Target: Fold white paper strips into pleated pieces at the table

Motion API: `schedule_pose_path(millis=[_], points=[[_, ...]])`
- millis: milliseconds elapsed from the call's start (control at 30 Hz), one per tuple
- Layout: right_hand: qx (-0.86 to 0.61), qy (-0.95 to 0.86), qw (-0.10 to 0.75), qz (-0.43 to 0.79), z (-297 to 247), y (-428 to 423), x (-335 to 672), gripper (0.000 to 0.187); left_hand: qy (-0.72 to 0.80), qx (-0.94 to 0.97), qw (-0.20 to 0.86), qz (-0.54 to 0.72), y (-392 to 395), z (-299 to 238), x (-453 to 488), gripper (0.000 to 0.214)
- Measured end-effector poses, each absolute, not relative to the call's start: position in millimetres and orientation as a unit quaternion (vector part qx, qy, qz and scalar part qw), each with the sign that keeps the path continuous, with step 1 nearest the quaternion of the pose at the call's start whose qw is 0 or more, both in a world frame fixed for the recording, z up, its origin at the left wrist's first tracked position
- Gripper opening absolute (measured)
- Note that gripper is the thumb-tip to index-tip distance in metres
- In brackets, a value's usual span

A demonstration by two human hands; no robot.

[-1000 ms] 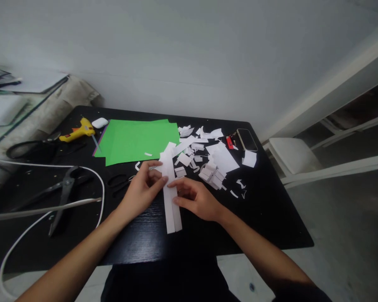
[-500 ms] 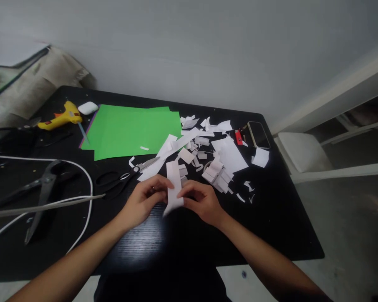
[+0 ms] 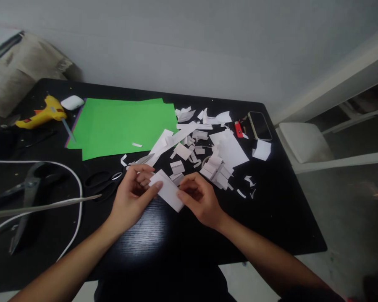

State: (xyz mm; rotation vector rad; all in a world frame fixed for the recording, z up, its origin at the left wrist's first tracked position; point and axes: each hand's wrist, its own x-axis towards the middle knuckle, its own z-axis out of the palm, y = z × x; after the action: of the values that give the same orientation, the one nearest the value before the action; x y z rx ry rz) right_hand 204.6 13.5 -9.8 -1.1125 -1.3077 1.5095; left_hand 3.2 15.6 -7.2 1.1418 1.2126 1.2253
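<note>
Both hands hold one folded white paper piece (image 3: 167, 191) just above the black table (image 3: 271, 218). My left hand (image 3: 130, 197) pinches its left end with thumb and fingers. My right hand (image 3: 198, 199) grips its right end, fingers curled. Black-handled scissors (image 3: 108, 180) lie right beside my left hand. A heap of white paper scraps (image 3: 208, 155) spreads out behind the hands.
Green paper sheets (image 3: 119, 123) lie at the back left. A yellow glue gun (image 3: 40, 112) and a white case (image 3: 72, 102) sit beyond them. Large shears (image 3: 22, 188) and a white cable (image 3: 72, 180) are at left. A phone (image 3: 260, 125) and a red lighter (image 3: 238, 128) lie at back right.
The long white strip that lay flat under my hands has been folded into a short piece and lifted off the table. The camera has tilted, shifting the scene.
</note>
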Motion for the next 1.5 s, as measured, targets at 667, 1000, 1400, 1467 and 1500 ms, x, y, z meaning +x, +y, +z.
schedule_pose_path(millis=[667, 1000, 1400, 1467, 1500], points=[[-0.456, -0.473, 0.465, 0.593, -9, 12, 199, 0.013, 0.504, 0.690, 0.322, 0.408, 0, -8, 1, 0.021], [-0.454, -0.456, 0.469, 0.605, -10, 12, 199, 0.011, 0.510, 0.689, 0.312, 0.409, 0, -9, 1, 0.019], [-0.457, -0.454, 0.470, 0.603, -9, 11, 199, 0.011, 0.510, 0.689, 0.317, 0.406, -1, -10, 0, 0.019], [-0.455, -0.456, 0.472, 0.601, -8, 11, 199, 0.010, 0.512, 0.688, 0.321, 0.402, -1, -10, -1, 0.020], [-0.454, -0.457, 0.473, 0.602, -8, 11, 199, 0.010, 0.512, 0.688, 0.324, 0.400, -1, -11, 0, 0.020]])
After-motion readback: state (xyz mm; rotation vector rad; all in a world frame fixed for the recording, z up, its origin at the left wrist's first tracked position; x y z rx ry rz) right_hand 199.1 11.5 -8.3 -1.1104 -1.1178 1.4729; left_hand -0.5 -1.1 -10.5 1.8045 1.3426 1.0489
